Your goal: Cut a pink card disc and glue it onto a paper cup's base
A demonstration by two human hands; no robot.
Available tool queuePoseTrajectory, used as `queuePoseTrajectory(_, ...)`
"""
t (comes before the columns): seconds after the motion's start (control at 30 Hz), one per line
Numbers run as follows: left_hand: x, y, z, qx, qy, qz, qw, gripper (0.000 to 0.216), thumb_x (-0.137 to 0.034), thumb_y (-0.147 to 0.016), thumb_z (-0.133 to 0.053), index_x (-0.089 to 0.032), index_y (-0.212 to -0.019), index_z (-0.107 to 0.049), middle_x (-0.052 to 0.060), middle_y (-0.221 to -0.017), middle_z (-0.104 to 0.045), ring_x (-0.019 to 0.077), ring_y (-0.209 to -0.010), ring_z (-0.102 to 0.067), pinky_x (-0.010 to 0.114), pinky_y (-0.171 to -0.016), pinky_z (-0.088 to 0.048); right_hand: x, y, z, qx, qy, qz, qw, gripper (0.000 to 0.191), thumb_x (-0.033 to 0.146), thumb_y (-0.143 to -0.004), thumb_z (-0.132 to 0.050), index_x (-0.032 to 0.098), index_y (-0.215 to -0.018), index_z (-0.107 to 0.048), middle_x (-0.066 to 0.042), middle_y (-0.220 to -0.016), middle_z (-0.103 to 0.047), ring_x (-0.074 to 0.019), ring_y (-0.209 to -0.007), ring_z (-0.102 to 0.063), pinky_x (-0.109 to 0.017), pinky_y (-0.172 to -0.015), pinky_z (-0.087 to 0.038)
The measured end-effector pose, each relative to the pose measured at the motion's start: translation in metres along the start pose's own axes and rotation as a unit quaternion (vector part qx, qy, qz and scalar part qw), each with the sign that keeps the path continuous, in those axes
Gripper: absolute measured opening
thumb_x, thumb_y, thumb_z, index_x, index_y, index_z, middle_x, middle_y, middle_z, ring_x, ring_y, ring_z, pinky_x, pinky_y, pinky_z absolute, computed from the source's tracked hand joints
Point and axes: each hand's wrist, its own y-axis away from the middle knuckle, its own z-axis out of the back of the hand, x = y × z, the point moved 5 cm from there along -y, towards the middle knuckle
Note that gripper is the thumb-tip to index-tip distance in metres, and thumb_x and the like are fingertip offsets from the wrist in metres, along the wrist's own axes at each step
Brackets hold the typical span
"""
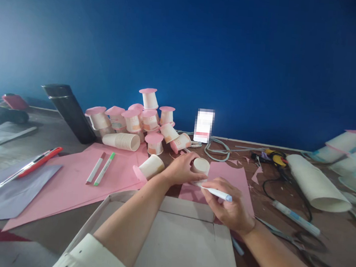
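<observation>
Grips with the left hand (182,169) a white paper cup (200,165), fingers curled round its side, the cup standing on a pink paper sheet (234,178) on the worktop (336,243), just beyond a flat cardboard box (181,242). Pinches with the right hand (229,208) a white pen (215,192) with a blue end – held nearly level, tip at the foot of the cup. Has a heap of pink-lidded cups (142,118) further back – scissors (305,244) well off to the right.
</observation>
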Motion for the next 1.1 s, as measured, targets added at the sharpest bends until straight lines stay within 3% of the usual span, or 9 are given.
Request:
queuePoseTrajectory(0.17, -0.002, 0.001, 0.001, -0.008, -0.01, 0.004, 1.0, 0.049, -0.051, -0.067, -0.074, -0.021, -0.103, -0.059, 0.002, -0.094, -0.066, 0.0209, -0.086, -0.06, 0.031, -0.074, -0.046, -0.003, 0.0, -0.016, 0.057, 0.014, 0.028, 0.998, 0.023, 0.019, -0.089, -0.06, 0.023, -0.112, -0.065, -0.007, -0.104, -0.072, -0.0197, -0.096, -0.068, -0.033, -0.082, -0.056)
queuePoseTrajectory(0.63, -0.002, 0.0, 0.001, -0.007, -0.018, -0.004, 1.0, 0.054, -0.054, -0.067, -0.073, -0.02, -0.106, -0.059, 0.005, -0.094, -0.065, 0.024, -0.089, -0.06, 0.034, -0.077, -0.046, -0.018, 0.008, -0.023, 0.106, 0.069, -0.036, 0.991, 0.025, 0.028, -0.094, -0.054, 0.024, -0.116, -0.065, -0.007, -0.113, -0.07, -0.0204, -0.102, -0.067, -0.034, -0.088, -0.054)
queuePoseTrajectory(1.1, 0.0, 0.0, -0.001, -0.008, -0.03, -0.017, 0.999, 0.049, -0.054, -0.069, -0.072, -0.021, -0.103, -0.059, 0.004, -0.095, -0.066, 0.0237, -0.089, -0.061, 0.033, -0.076, -0.046, -0.015, 0.004, -0.019, 0.119, 0.088, -0.056, 0.987, 0.022, 0.03, -0.095, -0.052, 0.026, -0.111, -0.065, -0.005, -0.106, -0.071, -0.0205, -0.097, -0.068, -0.032, -0.083, -0.052)
